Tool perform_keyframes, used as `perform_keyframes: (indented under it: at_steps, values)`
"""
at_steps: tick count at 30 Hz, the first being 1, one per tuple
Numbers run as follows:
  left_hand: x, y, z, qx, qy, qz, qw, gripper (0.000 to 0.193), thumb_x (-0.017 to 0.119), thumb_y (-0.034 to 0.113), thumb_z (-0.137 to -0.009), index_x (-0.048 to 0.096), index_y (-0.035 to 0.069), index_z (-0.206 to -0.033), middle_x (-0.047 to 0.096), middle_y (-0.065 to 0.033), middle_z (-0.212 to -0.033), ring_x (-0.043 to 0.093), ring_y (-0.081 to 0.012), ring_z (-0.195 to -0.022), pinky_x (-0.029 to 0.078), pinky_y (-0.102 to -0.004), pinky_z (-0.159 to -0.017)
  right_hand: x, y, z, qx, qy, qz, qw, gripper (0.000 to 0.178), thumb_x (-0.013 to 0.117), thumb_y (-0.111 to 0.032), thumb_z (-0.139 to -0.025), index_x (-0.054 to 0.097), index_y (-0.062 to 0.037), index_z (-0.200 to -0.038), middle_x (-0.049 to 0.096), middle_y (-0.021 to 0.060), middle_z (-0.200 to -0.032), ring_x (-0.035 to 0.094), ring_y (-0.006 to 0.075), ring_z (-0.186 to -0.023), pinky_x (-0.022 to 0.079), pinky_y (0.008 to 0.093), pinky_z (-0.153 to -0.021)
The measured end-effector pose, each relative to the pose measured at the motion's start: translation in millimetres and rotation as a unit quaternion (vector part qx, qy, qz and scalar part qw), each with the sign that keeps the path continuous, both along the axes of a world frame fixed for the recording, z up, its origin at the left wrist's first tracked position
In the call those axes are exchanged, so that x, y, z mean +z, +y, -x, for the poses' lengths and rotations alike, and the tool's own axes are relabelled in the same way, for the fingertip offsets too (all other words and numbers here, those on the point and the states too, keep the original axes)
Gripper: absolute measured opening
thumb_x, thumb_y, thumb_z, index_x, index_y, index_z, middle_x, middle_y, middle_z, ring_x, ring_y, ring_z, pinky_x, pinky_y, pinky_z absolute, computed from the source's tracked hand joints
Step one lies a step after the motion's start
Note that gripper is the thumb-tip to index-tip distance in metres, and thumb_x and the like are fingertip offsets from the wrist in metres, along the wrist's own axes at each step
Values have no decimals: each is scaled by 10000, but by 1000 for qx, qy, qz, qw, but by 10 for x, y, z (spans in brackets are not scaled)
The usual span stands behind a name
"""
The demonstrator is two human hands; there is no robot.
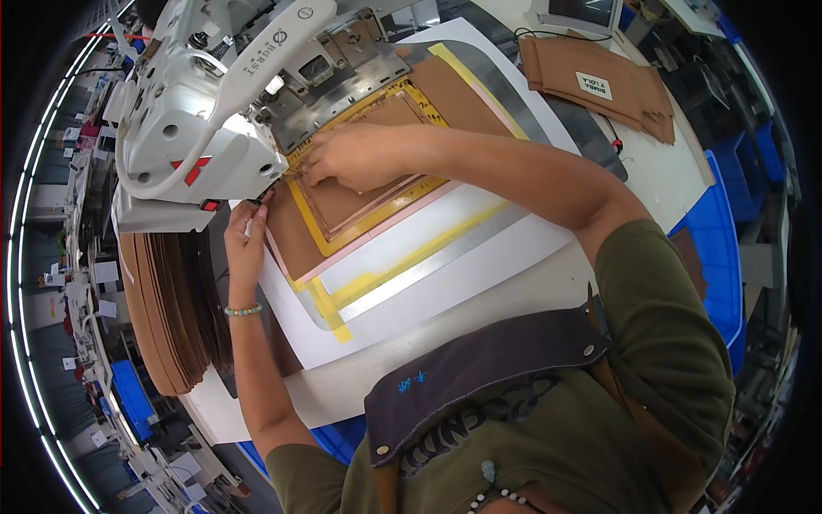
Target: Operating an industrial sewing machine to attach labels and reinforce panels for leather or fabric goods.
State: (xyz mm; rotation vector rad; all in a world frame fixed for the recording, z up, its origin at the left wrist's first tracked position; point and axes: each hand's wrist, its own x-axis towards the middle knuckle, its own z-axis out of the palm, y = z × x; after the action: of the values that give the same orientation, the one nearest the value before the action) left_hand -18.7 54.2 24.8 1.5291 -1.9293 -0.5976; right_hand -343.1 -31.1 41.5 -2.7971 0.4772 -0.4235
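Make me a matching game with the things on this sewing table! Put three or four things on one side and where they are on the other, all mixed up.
Things:
1. right hand
2. left hand
3. stack of brown pieces
4. sewing machine

Places:
A. piled at the table's left edge
B. pressing on the brown piece in the yellow frame
C. white, above both hands
D. at the frame's left edge, under the machine

Pairs: 1-B, 2-D, 3-A, 4-C
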Motion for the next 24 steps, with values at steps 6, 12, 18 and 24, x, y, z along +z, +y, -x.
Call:
perform_keyframes:
  at_steps: [6,12,18,24]
  values:
    - [151,197,337,-23,-50,50,997,306,657,116,-1069,722,-16,-1337,715,-142,-1214,666,-287,-1147,497,-375,-1047,-70,106,107,17,-4,57,998,410,674,-62,-907,762,-69,-1308,715,58,-1424,588,293,-1350,482,445,-1137]
    - [312,425,488,-88,-217,162,959,340,687,59,-1012,714,25,-1348,701,-137,-1401,626,-375,-1326,503,-456,-1106,260,147,1115,-171,123,58,976,393,663,-177,-1026,714,-64,-1398,627,47,-1555,556,243,-1401,458,419,-1181]
    - [360,389,863,-144,-222,138,955,427,704,87,-1004,677,57,-1429,656,-119,-1496,584,-363,-1417,469,-462,-1156,-235,292,1391,-172,-45,193,965,405,631,-324,-1082,712,-57,-1375,670,59,-1487,568,247,-1374,435,418,-1152]
    - [234,284,1039,-190,-238,111,946,525,691,126,-1021,602,77,-1536,559,-108,-1627,501,-361,-1508,415,-483,-1217,-188,283,1330,-166,-27,206,964,440,665,-351,-1059,706,-54,-1380,673,71,-1480,578,255,-1354,433,422,-1141]
